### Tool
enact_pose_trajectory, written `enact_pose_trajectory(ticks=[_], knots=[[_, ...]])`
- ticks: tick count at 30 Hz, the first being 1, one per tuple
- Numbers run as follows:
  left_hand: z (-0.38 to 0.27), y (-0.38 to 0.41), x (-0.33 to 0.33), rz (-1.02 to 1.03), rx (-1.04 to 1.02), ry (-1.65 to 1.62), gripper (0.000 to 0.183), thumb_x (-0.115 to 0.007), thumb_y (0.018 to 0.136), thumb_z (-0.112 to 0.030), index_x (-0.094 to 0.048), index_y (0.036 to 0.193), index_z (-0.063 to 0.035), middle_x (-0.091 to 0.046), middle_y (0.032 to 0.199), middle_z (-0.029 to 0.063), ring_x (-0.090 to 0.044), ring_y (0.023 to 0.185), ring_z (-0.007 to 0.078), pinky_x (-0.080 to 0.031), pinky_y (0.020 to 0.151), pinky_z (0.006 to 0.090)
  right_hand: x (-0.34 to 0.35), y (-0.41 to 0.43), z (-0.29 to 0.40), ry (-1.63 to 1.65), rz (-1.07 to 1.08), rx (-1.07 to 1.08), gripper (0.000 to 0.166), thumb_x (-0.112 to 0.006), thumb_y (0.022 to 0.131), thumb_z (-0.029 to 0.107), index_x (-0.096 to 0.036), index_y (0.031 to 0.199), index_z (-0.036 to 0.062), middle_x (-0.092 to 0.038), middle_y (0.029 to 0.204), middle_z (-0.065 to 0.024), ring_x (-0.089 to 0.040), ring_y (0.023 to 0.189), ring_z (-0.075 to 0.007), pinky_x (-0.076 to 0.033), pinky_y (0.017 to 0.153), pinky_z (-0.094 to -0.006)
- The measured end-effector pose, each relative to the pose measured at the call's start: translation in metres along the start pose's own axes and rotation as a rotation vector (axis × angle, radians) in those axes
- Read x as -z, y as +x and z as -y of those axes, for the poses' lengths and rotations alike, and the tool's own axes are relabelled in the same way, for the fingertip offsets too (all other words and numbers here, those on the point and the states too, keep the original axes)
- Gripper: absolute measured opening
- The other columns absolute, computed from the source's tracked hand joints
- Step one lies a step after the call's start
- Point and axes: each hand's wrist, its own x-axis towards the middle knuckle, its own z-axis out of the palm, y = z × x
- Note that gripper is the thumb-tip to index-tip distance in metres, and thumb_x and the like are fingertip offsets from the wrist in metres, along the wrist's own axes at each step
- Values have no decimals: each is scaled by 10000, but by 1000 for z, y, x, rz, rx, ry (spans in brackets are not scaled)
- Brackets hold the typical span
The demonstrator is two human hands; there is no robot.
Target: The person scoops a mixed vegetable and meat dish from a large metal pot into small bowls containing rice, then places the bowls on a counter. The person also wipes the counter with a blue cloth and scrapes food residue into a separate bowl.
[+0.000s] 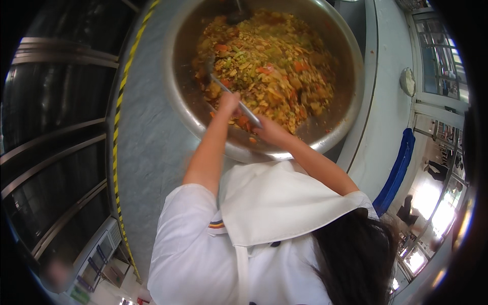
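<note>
In front of me is a large round metal pan [352, 110] full of a cooked chopped mixture [263, 68]. Pale slices, green bits and orange-red pieces show in it. Both my hands grip a long metal-handled utensil [247, 110] slanting over the pan's near left side. My left hand [230, 103] wraps the shaft partway along. My right hand [270, 130] holds its near end, close to the rim. The utensil's far end is blurred and partly sunk in the food, so its shape is unclear. A second dark utensil [237, 16] rests at the pan's far side.
Right of the pan runs a pale ledge [390, 87] with a small bowl of white stuff [408, 82] and a long blue object [398, 167], perhaps cloth. Grey floor [148, 103] lies to the left, bordered by yellow-black tape [116, 141] and dark metal-framed panels [57, 87].
</note>
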Motion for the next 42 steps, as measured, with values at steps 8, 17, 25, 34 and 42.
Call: enact_pose_trajectory(ticks=[8, 17, 25, 34, 42], knots=[[36, -123, -94, 274, 55, -270, 281, -535, 877, -234, -457, 872, 36, -547, 617, 123, -572, 442, 219, -517, 394, 357, 75, -162, 34, -225, 165, -258, 474, -595, 868, 179, -442, 1297, 50, -640, 952, -214, -625, 859, -360, -473, 755, -420], [62, -127, -96, 239, 363, -490, 271, -558, 867, -286, -479, 768, -47, -449, 628, 51, -427, 454, 146, -332, 343, 263, 101, -149, 61, -266, 422, -409, 519, -539, 888, 171, -388, 1378, 93, -622, 845, -117, -594, 580, -197, -444, 443, -310], [6, -140, -173, 565, 339, -645, 275, -499, 896, -284, -475, 723, -71, -448, 579, 21, -442, 432, 107, -336, 341, 218, 159, -196, 96, -807, 211, -337, 540, -623, 844, 181, -425, 1343, 122, -637, 928, -193, -613, 877, -362, -475, 760, -455], [-11, -184, -148, 512, 229, -631, 278, -508, 888, -279, -498, 709, -66, -484, 605, 22, -482, 478, 120, -387, 408, 259, 154, -220, 118, -838, 214, -410, 584, -653, 825, 186, -418, 1357, 134, -643, 916, -172, -621, 873, -344, -480, 729, -446], [26, -154, -153, 625, 481, -568, 316, -503, 898, -339, -485, 744, -63, -484, 618, 39, -470, 459, 138, -399, 409, 263, 168, -192, 79, -805, 298, -189, 570, -670, 798, 151, -475, 1334, 140, -646, 839, -166, -622, 771, -331, -472, 681, -425]])
